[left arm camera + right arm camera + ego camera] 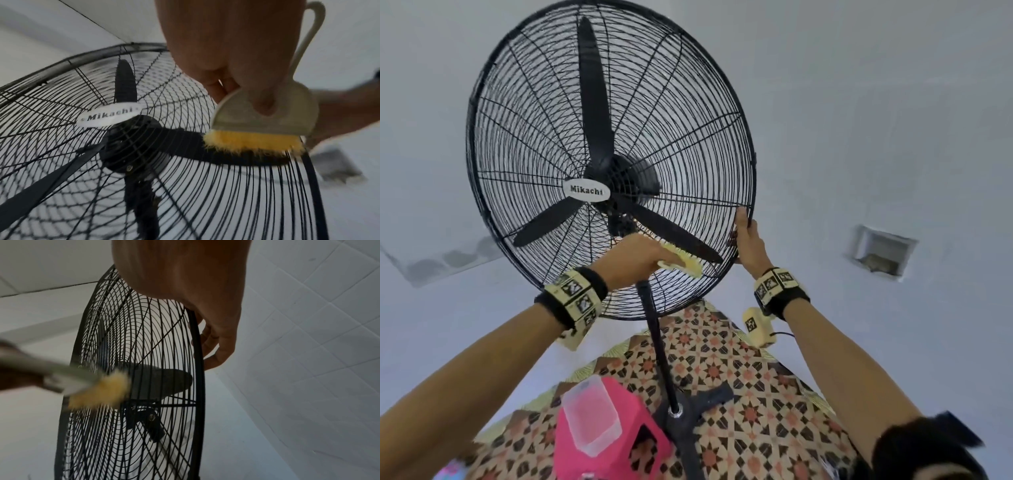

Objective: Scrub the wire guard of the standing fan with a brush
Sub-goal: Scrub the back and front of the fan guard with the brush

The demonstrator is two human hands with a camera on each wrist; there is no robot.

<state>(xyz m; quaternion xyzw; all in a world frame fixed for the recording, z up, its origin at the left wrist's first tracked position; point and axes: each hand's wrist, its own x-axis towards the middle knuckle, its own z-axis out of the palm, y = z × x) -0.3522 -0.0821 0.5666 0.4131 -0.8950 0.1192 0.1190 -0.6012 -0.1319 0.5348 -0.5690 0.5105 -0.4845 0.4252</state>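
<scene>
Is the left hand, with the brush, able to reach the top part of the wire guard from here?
Probably yes. The left hand holds the brush low on the wire guard, and nothing blocks the front. The top looks far, so the arm must stretch.

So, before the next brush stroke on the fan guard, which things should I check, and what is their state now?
1. Left hand grips the brush: ok.
2. Yellow bristles touch the wire guard: ok.
3. Right hand holds the guard's rim to steady it: ok.
4. Blades stand still: ok; each blade shows sharp in the head view.
5. Fan unplugged: cannot tell, no plug is in view.
6. Clear container on the pink stool near the fan base, apart from both arms: ok.
</scene>
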